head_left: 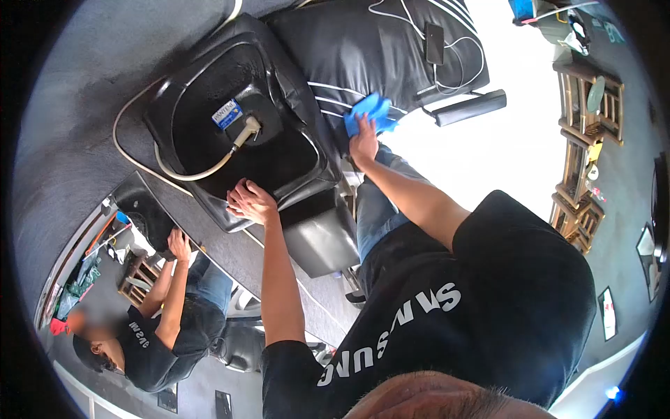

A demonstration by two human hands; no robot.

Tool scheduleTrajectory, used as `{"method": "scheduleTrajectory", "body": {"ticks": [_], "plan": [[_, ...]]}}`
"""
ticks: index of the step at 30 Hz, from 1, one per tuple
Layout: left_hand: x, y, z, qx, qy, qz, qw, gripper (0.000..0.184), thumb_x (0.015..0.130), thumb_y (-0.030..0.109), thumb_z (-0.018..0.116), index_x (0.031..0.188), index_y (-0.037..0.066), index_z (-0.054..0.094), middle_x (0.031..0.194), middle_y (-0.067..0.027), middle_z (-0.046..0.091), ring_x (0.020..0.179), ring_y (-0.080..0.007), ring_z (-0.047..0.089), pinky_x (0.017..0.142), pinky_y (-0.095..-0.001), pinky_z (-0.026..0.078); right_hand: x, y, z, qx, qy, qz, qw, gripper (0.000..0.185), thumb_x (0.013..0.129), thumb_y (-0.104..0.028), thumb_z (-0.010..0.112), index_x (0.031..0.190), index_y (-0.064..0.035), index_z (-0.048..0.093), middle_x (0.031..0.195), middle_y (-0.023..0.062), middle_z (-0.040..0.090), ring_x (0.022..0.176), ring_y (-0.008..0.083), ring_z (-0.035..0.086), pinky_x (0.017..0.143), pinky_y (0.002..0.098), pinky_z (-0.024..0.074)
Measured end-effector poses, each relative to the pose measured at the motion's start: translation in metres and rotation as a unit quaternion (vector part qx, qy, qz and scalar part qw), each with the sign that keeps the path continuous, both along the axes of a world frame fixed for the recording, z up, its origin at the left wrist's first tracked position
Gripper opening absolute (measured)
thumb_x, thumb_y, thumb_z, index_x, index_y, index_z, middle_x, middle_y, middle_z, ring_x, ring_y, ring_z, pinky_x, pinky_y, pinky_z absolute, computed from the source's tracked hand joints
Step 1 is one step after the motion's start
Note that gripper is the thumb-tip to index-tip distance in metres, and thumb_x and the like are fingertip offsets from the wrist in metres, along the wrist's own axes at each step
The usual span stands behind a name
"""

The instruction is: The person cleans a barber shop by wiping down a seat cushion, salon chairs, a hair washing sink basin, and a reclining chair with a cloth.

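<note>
My left hand [252, 202] rests at the near rim of a black wash basin [202, 157], its fingers loosely bent and apart, with nothing seen in them. My right hand [364, 145] holds a blue cloth [370, 113] against the side of a black padded seat [342, 49] with white stripes. Inside the basin lie a cream spray head [246, 131] on a hose and a blue and white Pantene packet [226, 114].
A phone [434, 45] with white cables lies on the seat, beside a black armrest [469, 108]. Below the basin is a black padded block [317, 234]. A mirror [202, 307] at lower left shows a reflected person. Wooden chairs [590, 105] stand at right.
</note>
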State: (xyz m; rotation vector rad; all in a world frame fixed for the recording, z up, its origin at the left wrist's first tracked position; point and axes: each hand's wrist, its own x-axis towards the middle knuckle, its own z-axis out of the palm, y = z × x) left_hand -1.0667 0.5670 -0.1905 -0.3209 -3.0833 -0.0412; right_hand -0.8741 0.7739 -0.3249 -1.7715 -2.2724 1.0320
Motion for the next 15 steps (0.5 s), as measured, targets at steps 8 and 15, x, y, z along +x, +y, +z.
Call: {"method": "scheduleTrajectory", "body": {"ticks": [8, 15], "plan": [[0.003, -0.004, 0.000, -0.008, 0.014, -0.006, 1.000, 0.040, 0.100, 0.040, 0.043, 0.111, 0.012, 0.069, 0.123, -0.0091, 0.065, 0.134, -0.0316, 0.047, 0.119, -0.0652, 0.021, 0.096, 0.034, 0.020, -0.432, 0.259, 0.013, 0.864, 0.043, 0.096, -0.009, 0.053, 0.138, -0.0077, 0.061, 0.115, 0.0075, 0.070, 0.101, 0.0151, 0.064, 0.088, 0.0327, 0.0506], [0.004, -0.002, 0.001, -0.022, 0.010, 0.009, 1.000, 0.038, 0.096, 0.039, 0.047, 0.109, 0.011, 0.069, 0.126, -0.0138, 0.062, 0.134, -0.0320, 0.047, 0.118, -0.0663, 0.023, 0.278, 0.075, 0.121, -0.218, 0.097, 0.069, 0.969, 0.041, 0.102, -0.017, 0.046, 0.140, -0.0037, 0.056, 0.122, 0.0228, 0.067, 0.111, 0.0290, 0.064, 0.100, 0.0401, 0.0485]]}}
